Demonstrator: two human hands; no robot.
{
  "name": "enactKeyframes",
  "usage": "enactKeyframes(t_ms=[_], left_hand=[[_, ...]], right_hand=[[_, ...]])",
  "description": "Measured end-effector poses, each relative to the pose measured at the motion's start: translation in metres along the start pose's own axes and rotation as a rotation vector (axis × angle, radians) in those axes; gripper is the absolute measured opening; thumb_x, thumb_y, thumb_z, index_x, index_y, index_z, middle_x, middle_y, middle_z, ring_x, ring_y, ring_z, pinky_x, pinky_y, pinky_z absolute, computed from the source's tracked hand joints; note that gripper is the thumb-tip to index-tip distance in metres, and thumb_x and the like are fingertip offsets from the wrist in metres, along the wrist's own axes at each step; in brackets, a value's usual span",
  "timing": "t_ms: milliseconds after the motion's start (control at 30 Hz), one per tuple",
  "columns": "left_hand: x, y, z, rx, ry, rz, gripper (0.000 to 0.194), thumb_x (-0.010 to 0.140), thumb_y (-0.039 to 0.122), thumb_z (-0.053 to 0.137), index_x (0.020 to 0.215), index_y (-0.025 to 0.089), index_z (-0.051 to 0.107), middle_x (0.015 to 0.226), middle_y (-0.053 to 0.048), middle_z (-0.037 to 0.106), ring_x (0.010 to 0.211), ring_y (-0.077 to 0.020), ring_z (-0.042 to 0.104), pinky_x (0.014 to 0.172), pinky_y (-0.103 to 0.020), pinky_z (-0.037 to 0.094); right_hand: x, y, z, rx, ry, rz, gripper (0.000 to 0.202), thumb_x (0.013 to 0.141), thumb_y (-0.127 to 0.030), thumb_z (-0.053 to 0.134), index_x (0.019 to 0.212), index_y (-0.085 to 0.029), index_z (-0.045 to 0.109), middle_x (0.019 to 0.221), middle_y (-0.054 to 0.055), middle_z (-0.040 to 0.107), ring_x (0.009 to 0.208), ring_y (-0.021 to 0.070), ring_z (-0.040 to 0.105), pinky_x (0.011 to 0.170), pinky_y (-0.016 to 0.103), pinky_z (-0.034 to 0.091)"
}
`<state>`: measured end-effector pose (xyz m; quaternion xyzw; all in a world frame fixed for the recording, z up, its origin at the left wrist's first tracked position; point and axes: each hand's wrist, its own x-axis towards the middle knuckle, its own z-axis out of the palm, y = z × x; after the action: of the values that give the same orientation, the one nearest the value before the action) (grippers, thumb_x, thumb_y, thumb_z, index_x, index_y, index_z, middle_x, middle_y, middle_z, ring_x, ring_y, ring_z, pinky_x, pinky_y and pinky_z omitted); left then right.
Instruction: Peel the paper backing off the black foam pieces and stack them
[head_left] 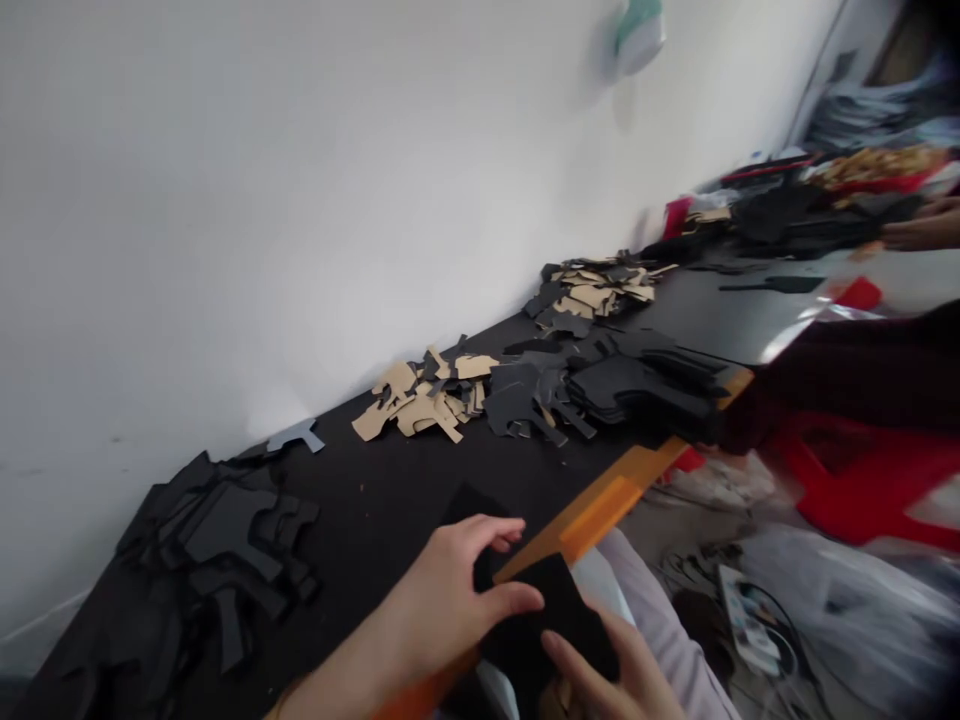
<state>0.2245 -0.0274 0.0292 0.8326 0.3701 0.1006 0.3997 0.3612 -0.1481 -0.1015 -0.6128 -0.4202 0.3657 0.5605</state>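
My right hand [619, 665] grips a flat black cut-out piece [555, 600] in front of the table's edge, its thumb lying on the upper face. My left hand [457, 580] reaches in from the lower left. Its thumb rests on the same piece while its fingers curve above, apart from the thumb. Another dark shape [476, 500] lies just beyond the left fingers; its outline merges with the black table [352, 525]. The undersides of the held piece and some right fingers are hidden.
Black cut-outs [232, 530] pile up at left. Tan pieces [420, 400], a black stack [630, 380] and a mixed pile [592, 290] line the table. An orange-brown edge strip [611, 500] borders it. Right are a red stool [862, 480], a power strip [750, 620] and another person's hand [926, 225].
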Motion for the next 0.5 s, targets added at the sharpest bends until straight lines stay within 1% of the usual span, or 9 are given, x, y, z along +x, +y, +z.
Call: enactKeyframes(t_ms=[33, 67, 133, 200, 267, 300, 400, 500], left_hand=[[0.007, 0.007, 0.012, -0.091, -0.063, -0.023, 0.036, 0.073, 0.041, 0.07, 0.103, 0.021, 0.069, 0.096, -0.004, 0.072, 0.09, -0.0201, 0.065, 0.08, -0.028, 0.05], [0.012, 0.01, 0.02, -0.158, -0.104, -0.045, 0.028, 0.073, 0.039, 0.07, 0.093, 0.019, 0.071, 0.083, -0.002, 0.072, 0.08, -0.0179, 0.065, 0.071, -0.025, 0.049], [0.019, 0.009, 0.025, -0.222, -0.142, -0.074, 0.021, 0.074, 0.036, 0.069, 0.08, 0.017, 0.072, 0.069, 0.0, 0.069, 0.067, -0.0142, 0.061, 0.06, -0.022, 0.044], [0.022, 0.004, 0.023, -0.214, -0.134, -0.052, 0.017, 0.074, 0.033, 0.07, 0.076, 0.017, 0.073, 0.067, 0.001, 0.068, 0.065, -0.0124, 0.058, 0.059, -0.021, 0.04], [0.02, 0.0, 0.021, -0.186, -0.126, -0.003, 0.013, 0.074, 0.031, 0.07, 0.074, 0.018, 0.074, 0.069, 0.002, 0.068, 0.067, -0.0116, 0.058, 0.061, -0.02, 0.04], [0.019, 0.0, 0.02, -0.172, -0.126, 0.018, 0.012, 0.075, 0.03, 0.07, 0.074, 0.019, 0.074, 0.07, 0.002, 0.068, 0.067, -0.0113, 0.058, 0.062, -0.02, 0.04], [0.015, 0.0, 0.019, -0.136, -0.14, 0.06, 0.01, 0.077, 0.027, 0.068, 0.073, 0.02, 0.074, 0.071, 0.002, 0.067, 0.068, -0.0108, 0.058, 0.062, -0.019, 0.039], [0.012, 0.003, 0.017, -0.105, -0.159, 0.08, 0.01, 0.078, 0.025, 0.067, 0.073, 0.02, 0.074, 0.071, 0.003, 0.066, 0.069, -0.0108, 0.058, 0.062, -0.02, 0.038]], right_hand=[[0.001, -0.003, 0.0, 0.013, 0.026, 0.0, 0.04, 0.073, -0.055, 0.063, 0.096, -0.023, 0.072, 0.092, 0.011, 0.072, 0.088, 0.0304, 0.068, 0.077, 0.037, 0.058], [0.001, -0.006, -0.002, 0.026, 0.044, -0.004, 0.043, 0.072, -0.056, 0.064, 0.097, -0.022, 0.072, 0.094, 0.012, 0.072, 0.089, 0.0303, 0.068, 0.077, 0.037, 0.057], [0.002, -0.013, -0.009, 0.068, 0.05, -0.004, 0.044, 0.072, -0.055, 0.066, 0.099, -0.02, 0.071, 0.1, 0.012, 0.071, 0.092, 0.0294, 0.067, 0.079, 0.037, 0.057], [0.005, -0.022, -0.02, 0.123, 0.004, 0.017, 0.04, 0.077, -0.053, 0.063, 0.098, -0.019, 0.071, 0.095, 0.011, 0.072, 0.086, 0.0259, 0.068, 0.076, 0.034, 0.057], [0.009, -0.031, -0.029, 0.167, -0.048, 0.049, 0.038, 0.081, -0.052, 0.059, 0.092, -0.017, 0.071, 0.082, 0.009, 0.073, 0.074, 0.0222, 0.069, 0.067, 0.03, 0.057], [0.012, -0.035, -0.032, 0.178, -0.076, 0.063, 0.039, 0.081, -0.052, 0.059, 0.089, -0.016, 0.072, 0.075, 0.009, 0.072, 0.067, 0.0207, 0.068, 0.063, 0.028, 0.056], [0.018, -0.041, -0.033, 0.171, -0.172, 0.09, 0.038, 0.08, -0.051, 0.061, 0.085, -0.015, 0.072, 0.066, 0.007, 0.07, 0.059, 0.0177, 0.066, 0.056, 0.024, 0.053], [0.02, -0.042, -0.03, 0.141, -0.247, 0.08, 0.035, 0.083, -0.048, 0.06, 0.083, -0.015, 0.072, 0.066, 0.006, 0.07, 0.06, 0.0157, 0.065, 0.055, 0.022, 0.05]])
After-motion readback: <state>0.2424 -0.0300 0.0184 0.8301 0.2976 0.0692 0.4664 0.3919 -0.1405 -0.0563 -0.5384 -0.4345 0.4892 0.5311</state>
